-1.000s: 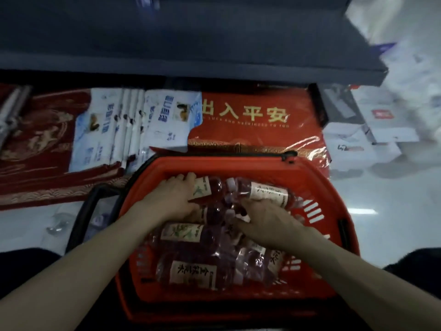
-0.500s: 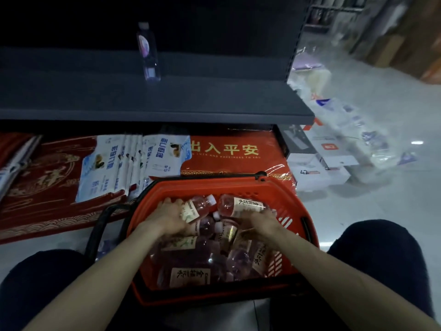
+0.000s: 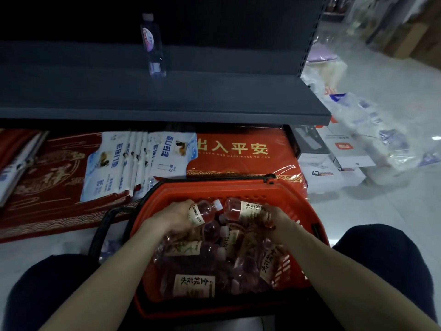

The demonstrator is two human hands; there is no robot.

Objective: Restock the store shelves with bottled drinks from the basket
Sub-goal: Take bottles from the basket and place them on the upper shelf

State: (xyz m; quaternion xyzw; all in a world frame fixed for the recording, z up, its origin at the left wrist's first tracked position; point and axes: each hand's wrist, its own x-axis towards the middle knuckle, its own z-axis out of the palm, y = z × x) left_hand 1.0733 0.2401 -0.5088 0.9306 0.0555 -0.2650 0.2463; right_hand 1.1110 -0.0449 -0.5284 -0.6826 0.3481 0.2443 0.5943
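Grabbing, left hand: the left hand (image 3: 175,217) is curled round a pink bottle (image 3: 205,211), white cap aimed at the other hand; its label has Latin letters, looks like LIDONG.
Right hand: the right hand (image 3: 278,220) is wrapped round a second pink bottle (image 3: 243,209), its rounded end just beside that white cap.
Pile: under both wrists, loose bottles (image 3: 193,285) lie on their sides; the nearest label reads 金银花水.
Basket edges: the red basket (image 3: 214,189) rim rings both hands, top wide open; the black handle (image 3: 100,232) is flopped down outside the left forearm.
Past the fingertips: a red mat (image 3: 238,149) in plastic, 出入平安 plus "LUCK AND HAPPINESS TO YOU"; white packets (image 3: 107,163) sit beyond the left hand.
Off the right hand: white boxes (image 3: 334,163), one marked 42.
Shelf: the dark shelf (image 3: 167,99) overhangs the mat, with loads of bare room; one clear bottle (image 3: 152,46) stands upright at the back, beyond the left hand.
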